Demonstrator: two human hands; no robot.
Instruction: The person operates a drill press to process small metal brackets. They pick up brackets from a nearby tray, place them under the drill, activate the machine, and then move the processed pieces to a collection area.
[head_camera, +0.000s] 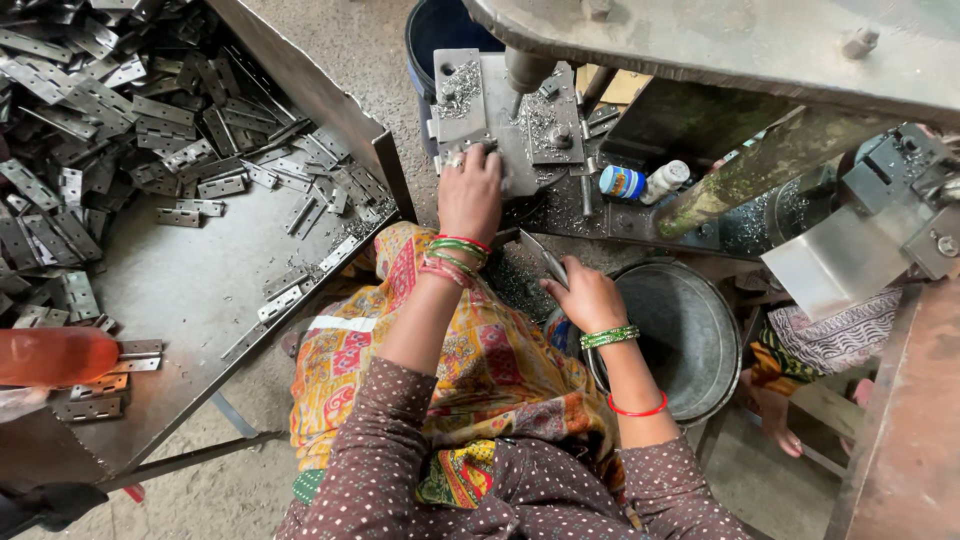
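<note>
Presently, one flat grey metal strip (545, 258) is gripped in the right hand (588, 297), fingers closed around its lower end; its long axis is tilted up and to the left, towards the press bed (500, 120). The strip is held low, just above the lap, beside a round metal bucket (690, 335). The left hand (470, 195) is laid on the press bed, fingers curled over the fixture edge; whether a part is pinched beneath cannot be told. Of the two, the left hand is the nearer to the punch (523, 72). A steel tray (200, 290) with a heap of dull, perforated hinge leaves (130, 120) is set to the left. A small bottle (640, 182) is lying by the machine.
</note>
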